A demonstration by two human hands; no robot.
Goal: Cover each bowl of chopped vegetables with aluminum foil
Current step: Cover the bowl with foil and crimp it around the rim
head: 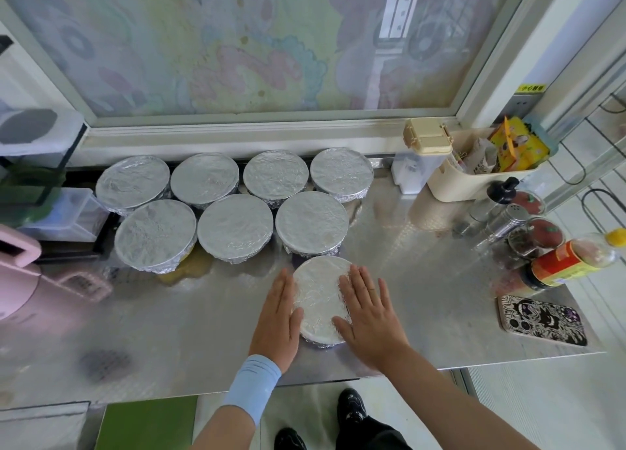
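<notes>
Shiny metal tabletop [423, 297] fills the middle of the frame, with seven foil-covered bowls [235, 226] standing in two rows toward the upper left. At lower centre an eighth bowl [320, 300] sits wrapped in foil, the left hand [279, 317] flat against its left side and the right hand [369, 317] flat on its right edge, each grip open with straight fingers. A phone [542, 319] lies at the right.

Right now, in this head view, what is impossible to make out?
Contents of all eight bowls, including the front bowl: hidden under aluminum foil.
Side walls of the front bowl: mostly covered by the left hand and the right hand.
Pink appliance: cut off by the left edge.
Label text on the sauce bottle: too small and blurred.
</notes>
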